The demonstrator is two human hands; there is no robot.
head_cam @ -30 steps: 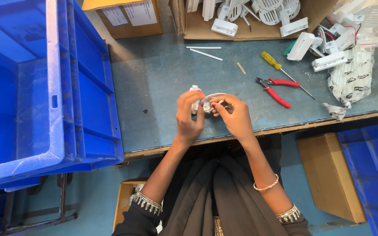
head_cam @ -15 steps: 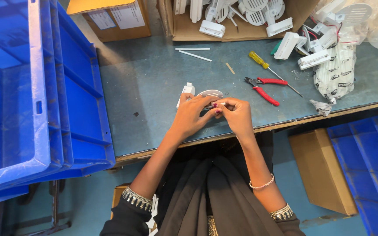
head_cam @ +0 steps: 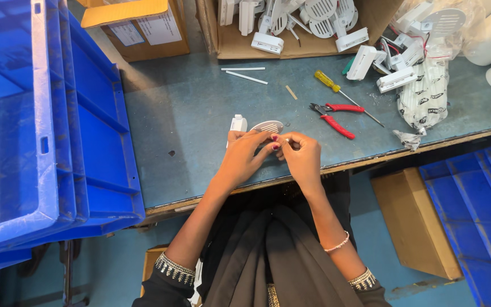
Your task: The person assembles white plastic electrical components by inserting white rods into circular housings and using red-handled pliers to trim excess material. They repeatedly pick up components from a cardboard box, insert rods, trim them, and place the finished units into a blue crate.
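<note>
My left hand (head_cam: 244, 154) and my right hand (head_cam: 300, 154) meet fingertip to fingertip over the near edge of the grey-blue workbench (head_cam: 200, 119). Between them they pinch a small white plastic part (head_cam: 257, 128) with a round slotted grille and a short block end. Most of that part is hidden behind my fingers. What my right fingertips grip is too small to make out.
Stacked blue crates (head_cam: 41, 125) fill the left. Red-handled pliers (head_cam: 332, 115) and a yellow-handled screwdriver (head_cam: 339, 94) lie right of my hands. A cardboard box of white parts (head_cam: 291, 25), bagged parts (head_cam: 424, 85), and white sticks (head_cam: 245, 74) sit at the back.
My hands have stayed together on the white part, with only slight finger shifts. The view has drifted a little.
</note>
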